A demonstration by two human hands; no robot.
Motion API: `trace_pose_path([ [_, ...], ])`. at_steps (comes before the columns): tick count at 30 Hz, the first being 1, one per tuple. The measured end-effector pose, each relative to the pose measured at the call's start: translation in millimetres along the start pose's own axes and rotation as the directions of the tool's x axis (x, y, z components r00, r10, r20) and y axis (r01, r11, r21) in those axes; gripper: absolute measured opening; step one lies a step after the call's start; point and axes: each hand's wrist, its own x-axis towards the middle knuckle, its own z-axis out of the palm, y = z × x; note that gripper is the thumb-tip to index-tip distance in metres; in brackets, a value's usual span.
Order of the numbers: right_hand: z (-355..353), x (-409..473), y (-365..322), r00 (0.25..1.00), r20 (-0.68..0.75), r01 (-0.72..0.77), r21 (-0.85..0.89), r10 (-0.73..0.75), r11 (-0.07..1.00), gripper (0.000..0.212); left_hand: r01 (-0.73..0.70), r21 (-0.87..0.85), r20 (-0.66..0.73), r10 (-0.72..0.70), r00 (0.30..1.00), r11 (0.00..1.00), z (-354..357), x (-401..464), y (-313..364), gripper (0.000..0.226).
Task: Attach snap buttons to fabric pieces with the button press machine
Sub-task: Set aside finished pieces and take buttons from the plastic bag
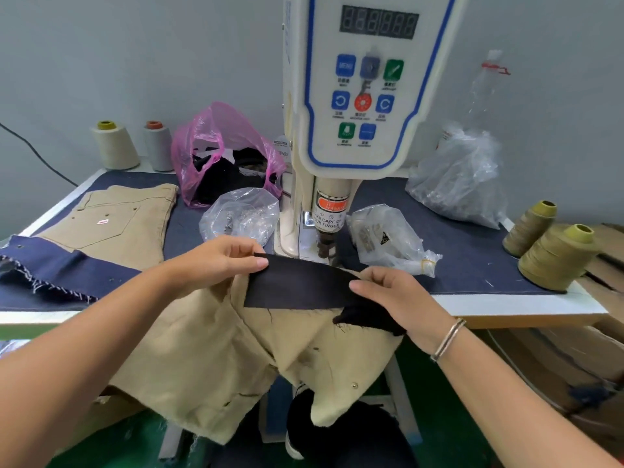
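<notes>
A black fabric strip (300, 285) is stretched flat just in front of the button press machine (358, 96), whose punch head (326, 246) stands right behind the strip's far edge. My left hand (219, 261) pinches the strip's left end between thumb and fingers. My right hand (398, 298) pinches the right end, where the black cloth bunches under the palm. A tan garment (209, 349) lies beneath the strip and hangs over the table edge towards my lap; a metal snap (354, 385) shows on its lower part.
Two clear bags of snap parts (241, 214) (381, 236) flank the press. A pink bag (219, 157), a large clear bag (459, 177), folded tan trousers (118, 221), denim pieces (50, 268) and thread cones (553, 255) (114, 143) crowd the table. Cardboard lies at right.
</notes>
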Motion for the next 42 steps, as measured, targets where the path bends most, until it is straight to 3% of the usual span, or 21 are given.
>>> trace_pose_path([
  [3,-2,9,7,0.998,-0.014,-0.052,0.091,0.053,0.995,0.027,-0.007,-0.027,-0.069,0.006,0.998,1.0,8,8,-10,0.015],
  [8,6,30,9,1.0,0.012,-0.002,0.138,0.0,0.99,0.023,0.008,-0.128,-0.129,-0.025,0.991,0.992,2,3,-22,0.017],
  [15,-13,32,23,0.999,0.05,-0.034,0.4,0.015,0.916,0.01,-0.019,-0.141,-0.099,0.005,0.995,0.99,15,10,-13,0.021],
  [18,-30,29,33,1.0,0.012,-0.025,0.479,0.022,0.878,0.026,-0.008,-0.108,-0.069,0.0,0.998,0.994,22,20,-4,0.019],
  [24,-57,27,47,0.994,-0.038,-0.069,0.512,0.102,0.856,0.026,0.031,-0.064,-0.103,-0.037,0.994,0.997,46,42,3,0.018],
  [28,-60,32,50,0.991,-0.031,-0.092,0.536,0.128,0.839,0.026,0.034,-0.159,-0.123,-0.054,0.991,0.987,52,48,2,0.021],
  [32,-59,33,50,0.99,-0.011,-0.111,0.535,0.138,0.837,0.03,0.041,-0.274,-0.074,-0.064,0.995,0.961,53,46,3,0.025],
  [39,-58,35,43,0.991,0.008,-0.12,0.445,0.13,0.888,0.032,0.086,-0.322,0.008,-0.088,0.996,0.943,49,49,-4,0.04],
  [42,-58,37,38,0.992,0.016,-0.123,0.377,0.127,0.918,0.029,0.073,-0.286,0.024,-0.069,0.997,0.956,46,50,-2,0.017],
])
